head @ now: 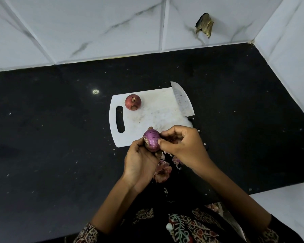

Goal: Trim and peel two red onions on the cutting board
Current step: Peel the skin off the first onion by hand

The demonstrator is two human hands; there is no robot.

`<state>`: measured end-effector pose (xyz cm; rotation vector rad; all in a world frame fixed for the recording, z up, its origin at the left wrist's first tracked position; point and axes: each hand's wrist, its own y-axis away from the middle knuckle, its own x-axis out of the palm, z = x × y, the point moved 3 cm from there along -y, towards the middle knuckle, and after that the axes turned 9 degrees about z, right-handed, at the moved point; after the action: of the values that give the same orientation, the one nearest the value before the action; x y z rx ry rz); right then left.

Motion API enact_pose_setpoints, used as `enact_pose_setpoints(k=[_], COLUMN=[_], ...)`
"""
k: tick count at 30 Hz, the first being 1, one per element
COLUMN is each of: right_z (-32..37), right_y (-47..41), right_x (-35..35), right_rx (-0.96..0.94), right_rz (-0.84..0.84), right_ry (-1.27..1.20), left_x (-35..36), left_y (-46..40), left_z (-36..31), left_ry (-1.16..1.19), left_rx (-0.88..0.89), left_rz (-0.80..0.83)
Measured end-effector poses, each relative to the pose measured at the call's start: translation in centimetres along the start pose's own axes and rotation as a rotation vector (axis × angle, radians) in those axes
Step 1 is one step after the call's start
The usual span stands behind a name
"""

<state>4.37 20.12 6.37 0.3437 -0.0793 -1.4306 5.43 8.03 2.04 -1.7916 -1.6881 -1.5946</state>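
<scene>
Peeled purple onion [151,139]: being held above the near edge of the white cutting board [153,118], cupped in the curled fingers of the left hand [140,160]. Right hand [181,144]: pinching at the onion's right side with thumb and forefinger. Unpeeled red onion [133,102]: sitting on the board's far left. Knife [182,100]: lying along the board's right edge. Loose skins [162,171]: lying on the black counter [51,128] beneath the hands.

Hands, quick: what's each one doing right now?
Left hand: grips the peeled red onion above the cutting board's near edge.
Right hand: fingers curled, pinching at the onion's skin.
</scene>
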Motion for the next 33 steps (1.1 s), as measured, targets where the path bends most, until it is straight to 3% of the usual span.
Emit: enact_pose_setpoints(k=[11, 22, 33], right_z=[0.1, -0.6, -1.0], right_y=[0.5, 1.4, 1.0], right_x=[0.5, 1.9, 2.4], right_rx=[-0.065, -0.277, -0.275], right_rz=[-0.063, -0.261, -0.237], right_ry=[-0.029, 0.206, 0.441], left_x=[-0.1, 0.2, 0.4], left_y=[-0.1, -0.1, -0.1], left_z=[-0.1, -0.1, 0.0], left_ry=[0.164, 0.236, 0.213], left_rx=[-0.074, -0.03, -0.075], left_rz=[-0.013, 0.084, 0.078])
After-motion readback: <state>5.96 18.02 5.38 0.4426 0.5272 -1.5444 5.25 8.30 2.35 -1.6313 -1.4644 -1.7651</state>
